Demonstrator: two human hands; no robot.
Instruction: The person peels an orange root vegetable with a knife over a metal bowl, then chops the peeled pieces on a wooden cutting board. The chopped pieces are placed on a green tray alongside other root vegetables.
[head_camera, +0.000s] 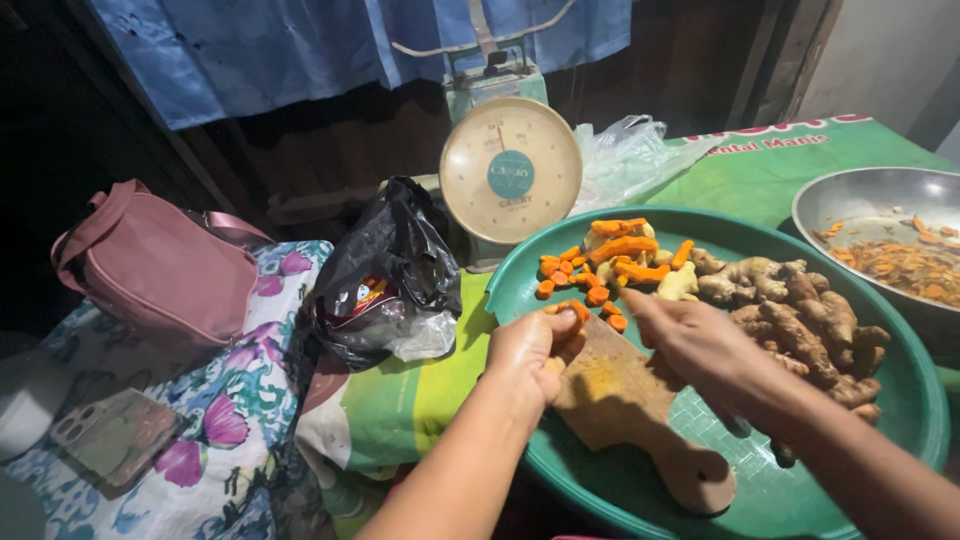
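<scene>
A small wooden cutting board (630, 400) lies inside a big round green tray (900, 410). My left hand (530, 350) rests at the board's far left corner, fingers curled on an orange piece of turmeric (573, 312). My right hand (700, 350) hovers over the board's right side, index finger stretched toward the cut pieces; whether it holds a knife is hidden. Chopped orange turmeric pieces (600, 265) sit at the tray's far side. Unpeeled brown roots (800, 310) are heaped on the tray's right.
A dial kitchen scale (510, 170) stands behind the tray. A black plastic bag (385, 270) lies to the left, a pink handbag (155, 270) and a phone (115, 435) on floral cloth farther left. A metal bowl (870, 200) with orange peelings sits at the far right.
</scene>
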